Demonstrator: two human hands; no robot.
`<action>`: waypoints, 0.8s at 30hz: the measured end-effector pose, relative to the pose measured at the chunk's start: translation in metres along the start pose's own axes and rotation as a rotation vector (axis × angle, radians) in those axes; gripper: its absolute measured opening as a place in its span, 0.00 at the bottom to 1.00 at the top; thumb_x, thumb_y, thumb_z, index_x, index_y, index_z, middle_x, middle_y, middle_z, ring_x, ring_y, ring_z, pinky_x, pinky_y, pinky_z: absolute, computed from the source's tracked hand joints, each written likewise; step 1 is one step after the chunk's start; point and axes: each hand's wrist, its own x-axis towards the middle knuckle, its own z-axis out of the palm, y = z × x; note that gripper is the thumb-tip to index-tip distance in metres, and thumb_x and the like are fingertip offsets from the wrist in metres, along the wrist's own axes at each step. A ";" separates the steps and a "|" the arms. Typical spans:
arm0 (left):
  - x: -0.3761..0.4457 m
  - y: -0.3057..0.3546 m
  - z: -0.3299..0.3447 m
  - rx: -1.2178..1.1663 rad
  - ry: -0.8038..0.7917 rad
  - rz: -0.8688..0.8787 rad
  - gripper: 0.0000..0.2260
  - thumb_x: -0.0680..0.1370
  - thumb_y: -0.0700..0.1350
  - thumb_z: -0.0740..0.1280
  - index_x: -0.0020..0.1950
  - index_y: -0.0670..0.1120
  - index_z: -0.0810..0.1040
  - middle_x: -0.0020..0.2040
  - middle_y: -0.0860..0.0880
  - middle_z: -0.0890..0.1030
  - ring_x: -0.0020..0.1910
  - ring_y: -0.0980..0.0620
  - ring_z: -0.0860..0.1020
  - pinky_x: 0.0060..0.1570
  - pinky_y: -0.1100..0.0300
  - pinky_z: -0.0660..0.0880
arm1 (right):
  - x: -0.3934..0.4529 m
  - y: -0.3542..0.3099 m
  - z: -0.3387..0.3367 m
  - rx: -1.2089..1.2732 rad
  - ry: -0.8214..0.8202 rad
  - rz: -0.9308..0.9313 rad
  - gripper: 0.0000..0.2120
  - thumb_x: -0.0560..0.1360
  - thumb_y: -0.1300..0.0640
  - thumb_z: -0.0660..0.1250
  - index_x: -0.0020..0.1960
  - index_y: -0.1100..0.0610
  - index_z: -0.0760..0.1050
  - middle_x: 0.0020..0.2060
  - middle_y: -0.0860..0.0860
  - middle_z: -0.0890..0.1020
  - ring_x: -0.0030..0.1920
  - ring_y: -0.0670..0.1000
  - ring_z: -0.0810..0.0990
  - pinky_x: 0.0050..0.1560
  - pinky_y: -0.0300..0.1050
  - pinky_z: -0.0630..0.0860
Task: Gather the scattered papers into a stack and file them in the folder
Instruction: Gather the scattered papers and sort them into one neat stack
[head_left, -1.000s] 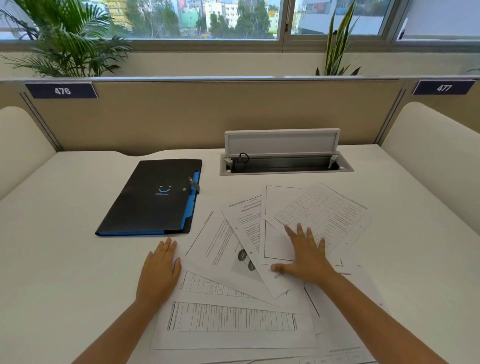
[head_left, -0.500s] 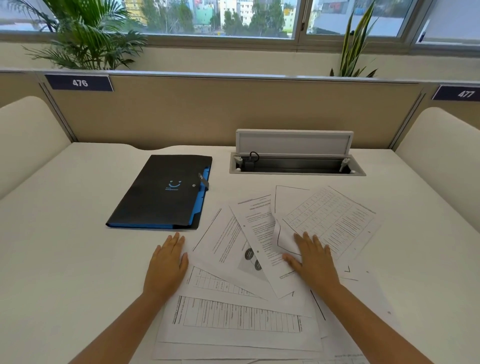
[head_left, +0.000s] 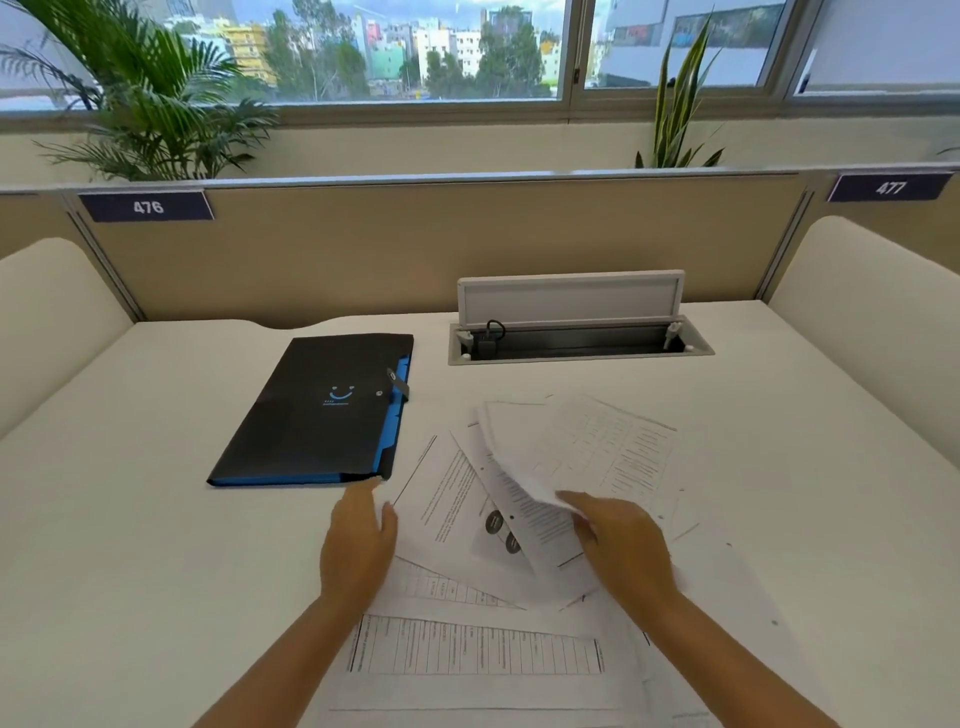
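Several printed white papers (head_left: 447, 499) lie fanned out on the white desk in front of me. My right hand (head_left: 626, 551) pinches the near corner of the top table-printed sheet (head_left: 597, 452), and that sheet curls up off the pile. My left hand (head_left: 358, 540) rests flat with fingers apart on the left edge of the papers, just below the folder's near corner. The black folder (head_left: 317, 410) with blue edging and a smile logo lies shut to the left of the papers.
An open cable tray (head_left: 579, 345) with its lid (head_left: 571, 299) raised sits at the back of the desk (head_left: 130, 519). A beige partition (head_left: 415, 244) and cream side panels (head_left: 872, 322) bound the desk. Bare desk surface lies left and right.
My right hand has gone from flat on the top sheets to pinching the table-printed sheet's corner and lifting it. My left hand slid slightly toward the folder.
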 end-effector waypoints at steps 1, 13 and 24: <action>-0.003 0.010 0.002 -0.059 -0.075 -0.001 0.17 0.79 0.48 0.59 0.66 0.45 0.67 0.62 0.44 0.76 0.58 0.48 0.76 0.57 0.55 0.72 | -0.007 -0.008 0.001 0.001 -0.014 -0.059 0.18 0.63 0.67 0.76 0.51 0.55 0.82 0.41 0.49 0.86 0.36 0.51 0.84 0.40 0.46 0.80; -0.016 0.034 0.021 -0.495 -0.469 -0.411 0.11 0.79 0.41 0.59 0.61 0.46 0.71 0.55 0.42 0.77 0.46 0.47 0.79 0.34 0.60 0.79 | -0.038 -0.017 0.020 0.294 -0.520 -0.053 0.28 0.72 0.30 0.45 0.62 0.39 0.71 0.68 0.32 0.64 0.72 0.35 0.53 0.74 0.46 0.38; -0.013 0.037 0.023 -0.580 -0.496 -0.445 0.09 0.76 0.47 0.65 0.47 0.41 0.76 0.47 0.41 0.81 0.43 0.45 0.81 0.35 0.58 0.79 | -0.043 0.010 0.031 -0.015 -0.575 -0.074 0.27 0.75 0.34 0.51 0.71 0.42 0.60 0.73 0.37 0.55 0.74 0.39 0.44 0.75 0.49 0.35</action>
